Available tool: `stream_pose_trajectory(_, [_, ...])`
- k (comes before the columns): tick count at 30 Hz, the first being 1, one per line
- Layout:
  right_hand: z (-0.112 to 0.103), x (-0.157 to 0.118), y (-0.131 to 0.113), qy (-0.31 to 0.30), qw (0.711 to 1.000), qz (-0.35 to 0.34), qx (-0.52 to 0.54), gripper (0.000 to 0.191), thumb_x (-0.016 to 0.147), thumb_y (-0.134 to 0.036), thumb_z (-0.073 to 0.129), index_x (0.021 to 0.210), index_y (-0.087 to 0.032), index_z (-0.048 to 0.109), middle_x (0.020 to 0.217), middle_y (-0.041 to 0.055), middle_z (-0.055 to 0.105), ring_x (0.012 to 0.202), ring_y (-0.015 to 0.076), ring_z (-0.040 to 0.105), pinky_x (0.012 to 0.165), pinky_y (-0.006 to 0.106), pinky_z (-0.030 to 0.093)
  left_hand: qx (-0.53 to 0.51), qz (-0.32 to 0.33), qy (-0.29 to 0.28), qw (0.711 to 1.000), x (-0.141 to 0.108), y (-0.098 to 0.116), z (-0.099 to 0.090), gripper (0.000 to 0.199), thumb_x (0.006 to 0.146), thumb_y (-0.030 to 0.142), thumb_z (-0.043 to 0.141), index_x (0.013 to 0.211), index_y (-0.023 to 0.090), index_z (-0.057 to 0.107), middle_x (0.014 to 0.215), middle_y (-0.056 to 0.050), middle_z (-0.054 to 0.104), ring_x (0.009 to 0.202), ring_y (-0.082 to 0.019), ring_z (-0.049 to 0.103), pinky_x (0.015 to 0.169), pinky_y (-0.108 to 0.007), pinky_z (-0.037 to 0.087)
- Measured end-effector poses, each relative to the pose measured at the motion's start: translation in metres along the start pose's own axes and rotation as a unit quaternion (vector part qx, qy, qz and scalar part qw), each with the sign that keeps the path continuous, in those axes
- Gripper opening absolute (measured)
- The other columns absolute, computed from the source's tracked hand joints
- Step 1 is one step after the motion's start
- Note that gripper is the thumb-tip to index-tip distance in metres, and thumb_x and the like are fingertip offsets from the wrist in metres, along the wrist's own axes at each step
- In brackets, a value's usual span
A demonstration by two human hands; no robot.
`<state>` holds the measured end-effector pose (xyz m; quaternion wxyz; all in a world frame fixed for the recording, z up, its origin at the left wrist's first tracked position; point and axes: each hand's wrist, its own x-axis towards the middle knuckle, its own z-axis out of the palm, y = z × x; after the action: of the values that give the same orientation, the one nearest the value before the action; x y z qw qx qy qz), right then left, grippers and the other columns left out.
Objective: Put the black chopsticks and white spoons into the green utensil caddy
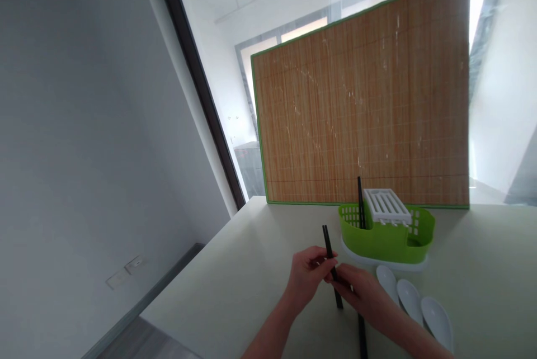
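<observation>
A pair of black chopsticks (326,239) is held tilted above the white table, pinched by both hands. My left hand (308,274) closes its fingers round the upper part. Just below it, my right hand (358,286) grips the same pair nearer its lower end. Beyond the hands stands a green cutlery holder (369,246) with a white slatted top and a white base. More black chopsticks (359,202) stand upright in its left compartment. Under my right wrist, other black chopsticks (362,339) lie on the table, partly hidden.
Three white spoons (436,317) lie side by side right of my right hand, their handles partly hidden by the forearm. A bamboo mat with green edging (361,107) leans upright behind the holder. The white table (218,292) ends at the left, near a grey wall.
</observation>
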<state>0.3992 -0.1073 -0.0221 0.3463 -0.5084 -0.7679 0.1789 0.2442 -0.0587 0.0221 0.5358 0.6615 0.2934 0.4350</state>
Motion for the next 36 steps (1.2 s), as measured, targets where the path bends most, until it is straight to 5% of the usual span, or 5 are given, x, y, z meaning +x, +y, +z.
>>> stream_pose_trajectory(11, [-0.002, -0.01, -0.003, 0.02, 0.999, 0.013, -0.046, 0.011, 0.087, -0.018, 0.044, 0.092, -0.022, 0.053, 0.083, 0.0008, 0.061, 0.07, 0.0158, 0.058, 0.063, 0.026, 0.04, 0.144, 0.08, 0.012, 0.986, 0.002, 0.032, -0.014, 0.016, 0.078, 0.031, 0.067, 0.086, 0.019, 0.074, 0.082, -0.003, 0.071, 0.074, -0.014, 0.064, 0.066, -0.021, 0.051])
stream_pose_trajectory(16, [-0.024, -0.03, 0.001, 0.068, 0.995, 0.037, -0.07, 0.021, 0.091, -0.023, 0.041, 0.109, -0.024, 0.052, 0.082, -0.0002, 0.063, 0.067, 0.0148, 0.058, 0.064, 0.027, 0.043, 0.108, 0.15, 0.102, 0.978, 0.05, 0.08, -0.016, 0.024, 0.073, 0.037, 0.07, 0.088, 0.018, 0.074, 0.076, -0.003, 0.071, 0.065, -0.013, 0.063, 0.061, -0.023, 0.052])
stream_pose_trajectory(21, [-0.031, -0.055, 0.011, 0.104, 0.99, 0.033, -0.094, 0.017, 0.093, -0.027, 0.041, 0.102, -0.025, 0.055, 0.084, 0.0, 0.063, 0.067, 0.0141, 0.059, 0.063, 0.027, 0.045, 0.082, 0.234, 0.094, 0.964, 0.119, 0.105, 0.003, 0.027, 0.074, 0.037, 0.069, 0.09, 0.016, 0.073, 0.084, -0.004, 0.072, 0.074, -0.015, 0.066, 0.07, -0.027, 0.054])
stream_pose_trajectory(28, [-0.02, -0.07, 0.024, 0.129, 0.985, 0.003, -0.118, 0.017, 0.092, -0.023, 0.042, 0.101, -0.027, 0.056, 0.086, 0.0003, 0.067, 0.068, 0.0142, 0.063, 0.062, 0.025, 0.048, 0.275, 0.093, 0.033, 0.956, 0.191, 0.049, 0.041, 0.029, 0.075, 0.038, 0.069, 0.091, 0.015, 0.074, 0.089, -0.009, 0.072, 0.084, -0.02, 0.065, 0.076, -0.031, 0.05])
stream_pose_trajectory(36, [-0.021, -0.066, 0.017, 0.087, 0.981, -0.051, -0.168, 0.021, 0.09, -0.016, 0.039, 0.097, -0.024, 0.058, 0.08, 0.0026, 0.068, 0.07, 0.0156, 0.066, 0.06, 0.025, 0.051, 0.299, -0.014, 0.005, 0.954, 0.212, -0.01, 0.05, 0.029, 0.066, 0.038, 0.076, 0.085, 0.015, 0.075, 0.083, -0.01, 0.072, 0.083, -0.024, 0.065, 0.076, -0.036, 0.049])
